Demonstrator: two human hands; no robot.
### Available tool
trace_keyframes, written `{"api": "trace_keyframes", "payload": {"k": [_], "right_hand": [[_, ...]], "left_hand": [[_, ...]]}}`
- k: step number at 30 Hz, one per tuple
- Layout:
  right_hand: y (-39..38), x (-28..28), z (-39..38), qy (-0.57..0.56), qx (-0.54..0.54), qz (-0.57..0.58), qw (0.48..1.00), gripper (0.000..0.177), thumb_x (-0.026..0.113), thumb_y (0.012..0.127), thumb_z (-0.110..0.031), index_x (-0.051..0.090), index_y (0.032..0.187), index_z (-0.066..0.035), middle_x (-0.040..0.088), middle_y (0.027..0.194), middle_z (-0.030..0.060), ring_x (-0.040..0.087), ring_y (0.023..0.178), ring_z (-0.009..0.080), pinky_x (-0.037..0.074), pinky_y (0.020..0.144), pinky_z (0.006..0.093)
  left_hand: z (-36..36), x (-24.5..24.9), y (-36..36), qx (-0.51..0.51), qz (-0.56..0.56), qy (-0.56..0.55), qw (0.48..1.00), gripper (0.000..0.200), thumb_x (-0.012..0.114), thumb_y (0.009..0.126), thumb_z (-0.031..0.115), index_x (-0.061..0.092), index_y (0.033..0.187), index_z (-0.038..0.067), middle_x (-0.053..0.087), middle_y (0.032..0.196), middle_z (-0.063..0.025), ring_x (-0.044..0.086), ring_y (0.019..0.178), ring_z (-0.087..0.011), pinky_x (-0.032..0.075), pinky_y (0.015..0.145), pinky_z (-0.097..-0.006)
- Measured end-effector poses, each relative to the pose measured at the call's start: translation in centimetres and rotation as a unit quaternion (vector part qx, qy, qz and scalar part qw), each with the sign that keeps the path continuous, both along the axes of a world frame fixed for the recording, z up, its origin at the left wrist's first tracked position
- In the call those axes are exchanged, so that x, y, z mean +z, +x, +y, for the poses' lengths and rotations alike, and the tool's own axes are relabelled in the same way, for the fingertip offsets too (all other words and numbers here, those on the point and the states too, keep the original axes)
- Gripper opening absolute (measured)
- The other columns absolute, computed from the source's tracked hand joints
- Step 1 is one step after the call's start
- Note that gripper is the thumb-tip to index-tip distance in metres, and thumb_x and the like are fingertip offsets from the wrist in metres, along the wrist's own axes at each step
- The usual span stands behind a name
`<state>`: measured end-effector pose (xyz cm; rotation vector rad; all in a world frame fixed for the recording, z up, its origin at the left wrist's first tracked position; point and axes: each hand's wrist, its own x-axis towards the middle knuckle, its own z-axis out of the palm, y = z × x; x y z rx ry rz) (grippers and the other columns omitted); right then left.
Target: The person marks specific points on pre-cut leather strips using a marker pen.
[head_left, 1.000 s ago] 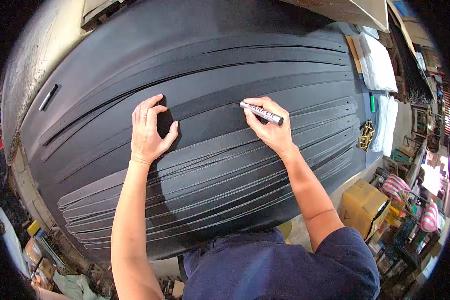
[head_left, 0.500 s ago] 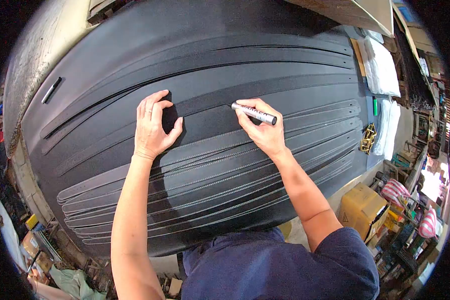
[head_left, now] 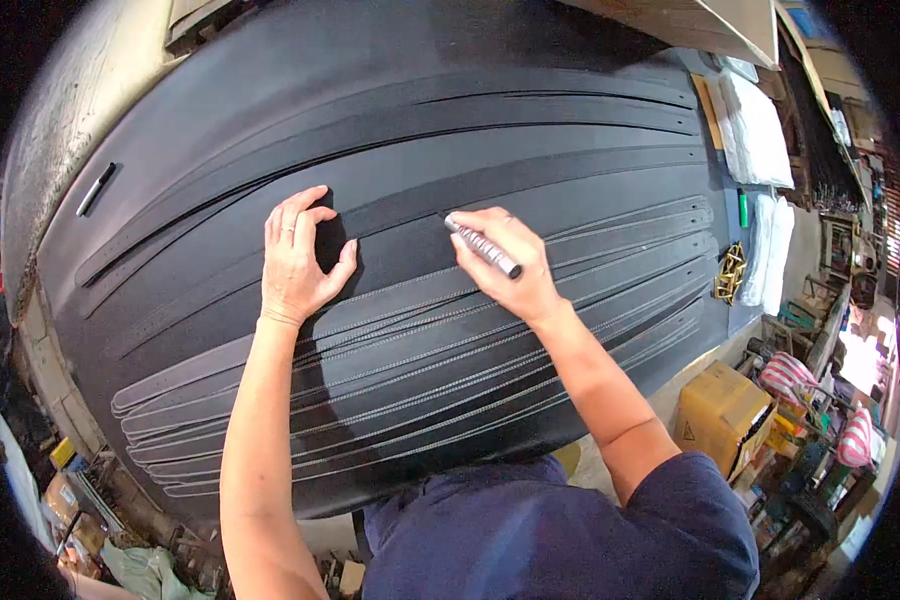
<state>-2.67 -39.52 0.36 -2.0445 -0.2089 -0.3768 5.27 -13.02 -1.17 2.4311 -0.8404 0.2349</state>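
Note:
My right hand (head_left: 510, 262) grips a silver-grey marker (head_left: 485, 246) with dark lettering. The marker's tip end meets the lower edge of a plain black leather-like strap (head_left: 410, 205). Over the left part of this strap, my left hand (head_left: 300, 255) rests with fingers curved and thumb apart, holding nothing. Below both hands, several long black straps (head_left: 390, 375) with pale stitched edges lie overlapping. Further up, more plain dark straps (head_left: 370, 125) run lengthwise, small holes showing at their ends.
A second marker (head_left: 95, 190) lies at the far left of the dark work surface (head_left: 190, 100). On the right are white plastic-wrapped packs (head_left: 755, 130), a green marker (head_left: 743, 208) and a bundle of brass-coloured metal pieces (head_left: 730, 273). A cardboard box (head_left: 720, 415) stands below the right edge.
My right hand has shifted a little left with the marker, along the strap's lower edge. My left hand stays on the strap in nearly the same pose.

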Motion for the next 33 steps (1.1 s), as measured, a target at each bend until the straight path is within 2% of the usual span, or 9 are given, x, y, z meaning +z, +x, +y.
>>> {"api": "trace_keyframes", "payload": {"k": [2, 5, 6, 9, 12, 19, 25, 33], "right_hand": [[0.0, 0.0, -0.1, -0.003, 0.001, -0.001, 1.0, 0.028, 0.073, 0.081, 0.003, 0.068, 0.109, -0.002, 0.07, 0.095, 0.0118, 0.068, 0.084, 0.0231, 0.054, 0.076, 0.0321], [-0.5, 0.4, -1.0, 0.16, -0.053, 0.156, 0.973, 0.026, 0.072, 0.085, 0.0, 0.068, 0.11, -0.002, 0.071, 0.097, 0.0069, 0.066, 0.084, 0.0132, 0.053, 0.075, 0.0271], [-0.3, 1.4, -1.6, 0.161, -0.096, 0.196, 0.963, 0.02, 0.07, 0.089, -0.002, 0.068, 0.108, -0.001, 0.071, 0.097, 0.0031, 0.063, 0.085, 0.0061, 0.051, 0.073, 0.023], [0.2, 0.1, -4.7, 0.247, -0.152, 0.129, 0.948, 0.008, 0.066, 0.092, 0.0, 0.065, 0.1, -0.001, 0.069, 0.088, 0.0027, 0.061, 0.082, 0.0051, 0.05, 0.071, 0.0214], [0.1, -0.6, -7.2, 0.211, -0.172, 0.142, 0.952, 0.007, 0.066, 0.093, -0.003, 0.064, 0.099, -0.001, 0.069, 0.088, 0.0038, 0.062, 0.082, 0.0071, 0.05, 0.072, 0.0229], [-0.1, -0.8, -6.8, 0.175, -0.169, 0.137, 0.96, 0.009, 0.069, 0.092, -0.009, 0.066, 0.095, -0.001, 0.07, 0.088, 0.0033, 0.062, 0.081, 0.0085, 0.049, 0.075, 0.0247], [-0.1, -0.8, -6.7, 0.182, -0.185, 0.117, 0.959, 0.011, 0.069, 0.092, -0.011, 0.066, 0.095, -0.001, 0.069, 0.086, 0.0029, 0.061, 0.08, 0.0081, 0.048, 0.072, 0.0246], [-0.1, -1.1, -6.8, 0.13, -0.193, 0.108, 0.966, 0.012, 0.07, 0.092, -0.014, 0.066, 0.094, -0.002, 0.066, 0.079, 0.0017, 0.057, 0.073, 0.0066, 0.047, 0.065, 0.0246]], "left_hand": [[-0.1, 0.0, 0.0, -0.002, 0.0, -0.003, 1.0, 0.041, 0.076, 0.073, 0.014, 0.057, 0.107, 0.005, 0.056, 0.131, -0.0153, 0.051, 0.123, -0.0353, 0.039, 0.105, -0.0444], [-0.1, 0.1, 0.0, -0.003, 0.005, -0.002, 1.0, 0.04, 0.076, 0.073, 0.014, 0.057, 0.107, 0.005, 0.056, 0.132, -0.0149, 0.051, 0.123, -0.0352, 0.039, 0.105, -0.0444], [-0.1, 0.1, 0.0, -0.003, 0.006, -0.001, 1.0, 0.04, 0.076, 0.073, 0.014, 0.057, 0.107, 0.005, 0.056, 0.132, -0.0148, 0.051, 0.122, -0.0351, 0.039, 0.105, -0.0444], [-0.1, 0.1, 0.0, -0.003, 0.012, 0.0, 1.0, 0.04, 0.075, 0.073, 0.014, 0.057, 0.107, 0.005, 0.055, 0.132, -0.0146, 0.051, 0.122, -0.0349, 0.038, 0.104, -0.0446], [-0.1, 0.1, 0.0, -0.003, 0.011, 0.002, 1.0, 0.039, 0.075, 0.073, 0.015, 0.057, 0.107, 0.005, 0.055, 0.132, -0.0145, 0.051, 0.122, -0.0348, 0.038, 0.104, -0.0446], [-0.2, 0.1, 0.0, -0.001, 0.012, 0.01, 1.0, 0.039, 0.075, 0.074, 0.015, 0.057, 0.107, 0.005, 0.055, 0.133, -0.0143, 0.05, 0.122, -0.0349, 0.038, 0.105, -0.0449], [-0.1, 0.1, 0.0, 0.0, 0.008, 0.009, 1.0, 0.04, 0.075, 0.073, 0.014, 0.057, 0.107, 0.005, 0.055, 0.133, -0.014, 0.05, 0.122, -0.035, 0.039, 0.105, -0.0449], [-0.1, 0.1, 0.0, -0.002, 0.005, 0.011, 1.0, 0.04, 0.075, 0.073, 0.013, 0.057, 0.107, 0.006, 0.055, 0.133, -0.0143, 0.05, 0.122, -0.0348, 0.039, 0.105, -0.0446]]}}
